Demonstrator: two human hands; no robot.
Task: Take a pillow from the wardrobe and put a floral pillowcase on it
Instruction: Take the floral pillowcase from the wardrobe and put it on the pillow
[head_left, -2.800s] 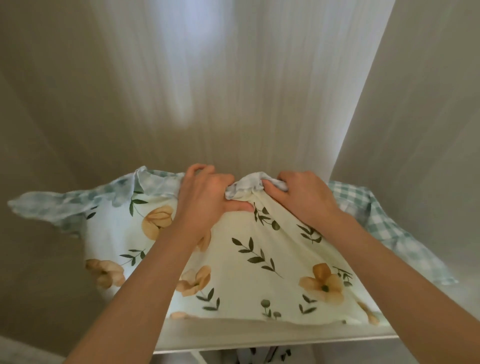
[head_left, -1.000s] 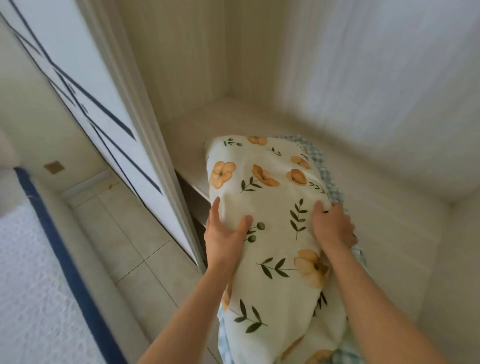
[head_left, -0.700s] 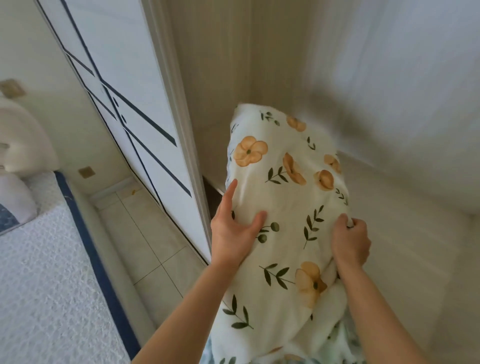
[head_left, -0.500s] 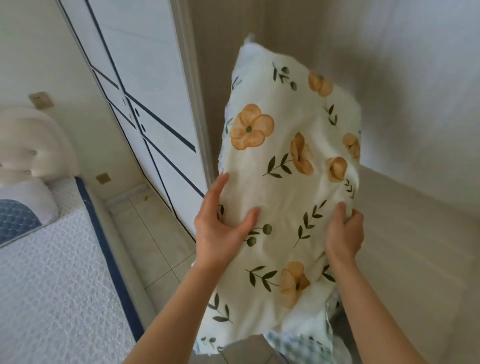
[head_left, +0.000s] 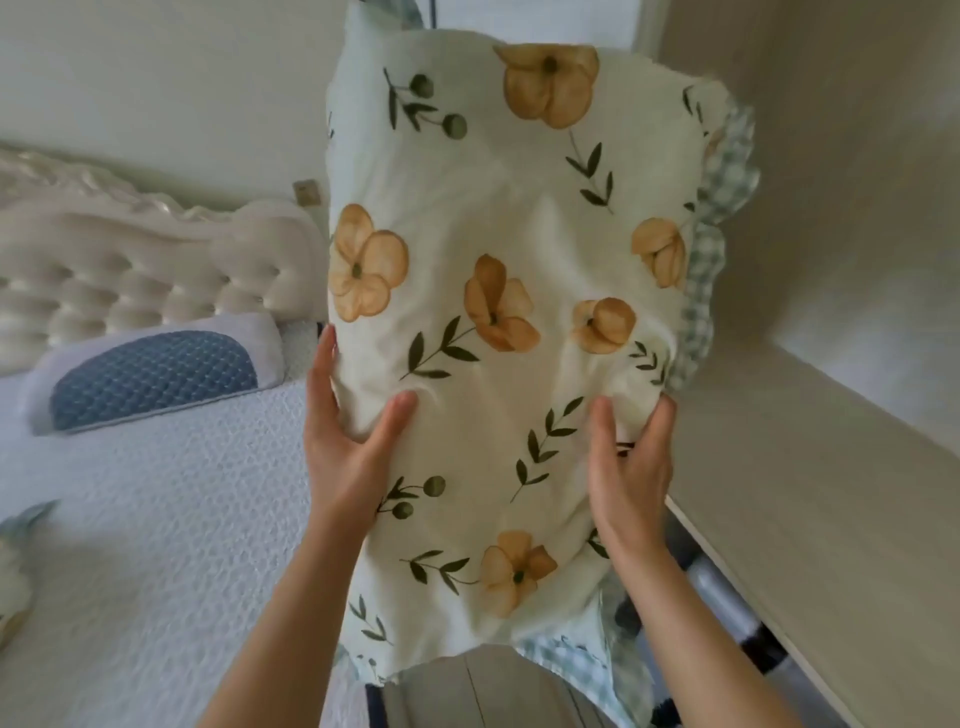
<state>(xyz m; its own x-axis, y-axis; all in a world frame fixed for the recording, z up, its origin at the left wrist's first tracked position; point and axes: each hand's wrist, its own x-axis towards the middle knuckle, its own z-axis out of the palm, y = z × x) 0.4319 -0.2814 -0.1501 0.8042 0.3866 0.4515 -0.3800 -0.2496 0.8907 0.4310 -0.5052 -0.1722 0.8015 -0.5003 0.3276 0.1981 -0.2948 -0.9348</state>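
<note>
I hold a pillow upright in the air in front of me, inside a cream floral pillowcase (head_left: 498, 218) printed with orange flowers and green leaves and edged with a green checked frill (head_left: 711, 228). My left hand (head_left: 348, 441) grips its left side, thumb on the front. On the right side, my right hand (head_left: 631, 467) grips it lower down. The pillowcase's loose open end hangs below my hands. The pillow itself is hidden inside the cover.
The wardrobe shelf (head_left: 810, 467) runs along the right, with its pale inner wall (head_left: 831, 156) behind. On the left is a bed (head_left: 156, 519) with a white textured cover, a blue-and-white pillow (head_left: 150, 374) and a tufted cream headboard (head_left: 130, 260). Another floral fabric piece (head_left: 15, 571) lies at the bed's left edge.
The covered pillow has been lifted off the wardrobe shelf, raised upright and swung left toward the bed. Both hands kept their hold on its sides.
</note>
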